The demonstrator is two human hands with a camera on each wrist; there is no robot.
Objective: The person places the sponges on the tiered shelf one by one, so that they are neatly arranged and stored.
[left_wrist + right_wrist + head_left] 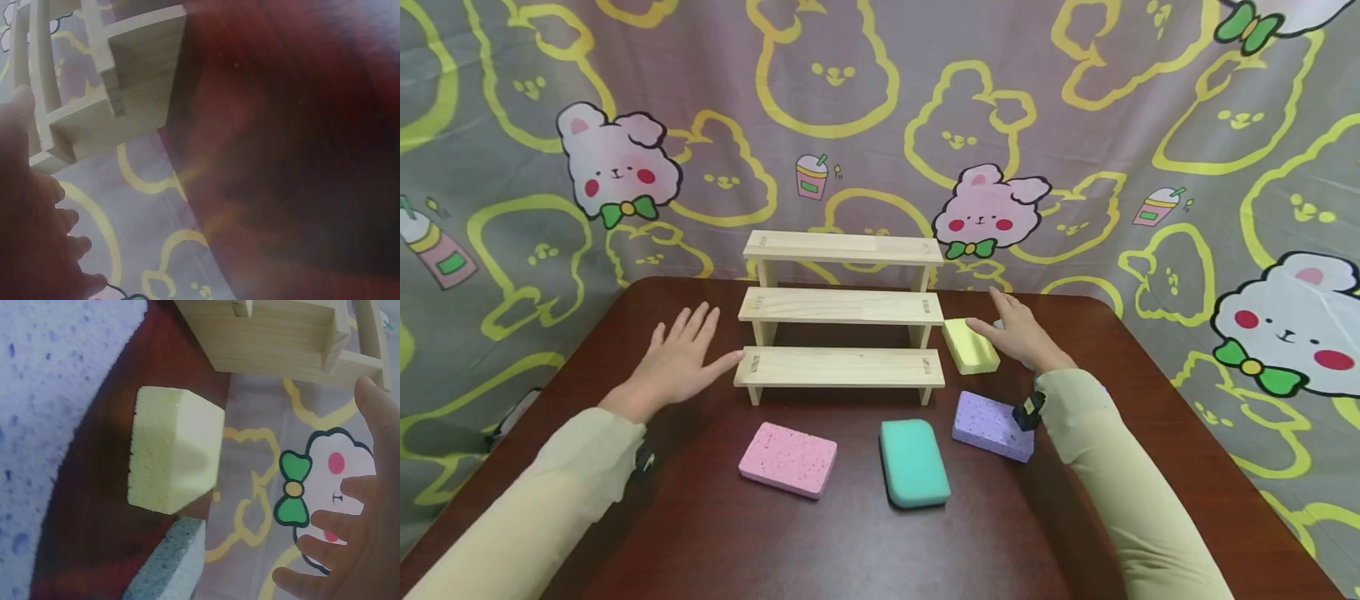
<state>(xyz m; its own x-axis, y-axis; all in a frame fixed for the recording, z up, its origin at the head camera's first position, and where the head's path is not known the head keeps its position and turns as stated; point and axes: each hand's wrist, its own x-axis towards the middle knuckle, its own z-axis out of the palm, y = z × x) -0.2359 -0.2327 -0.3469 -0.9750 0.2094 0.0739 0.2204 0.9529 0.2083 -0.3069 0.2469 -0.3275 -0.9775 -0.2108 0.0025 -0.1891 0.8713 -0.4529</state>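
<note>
Shelf [841, 307], three-tiered and wooden, is found upright toward the far side of the table [700, 533]; the left grip [673, 367] is spread at its left end, whether touching cannot be told, and the right grip [1022, 335] is spread near the yellow sponge [973, 350], which is set just beside the shelf's right end. In front, the pink sponge [787, 458] and green sponge [914, 462] are laid flat, with the purple sponge [988, 423] placed further right. Beside the yellow sponge, a grey sponge [172, 561] is noted, mostly hidden from the head view.
</note>
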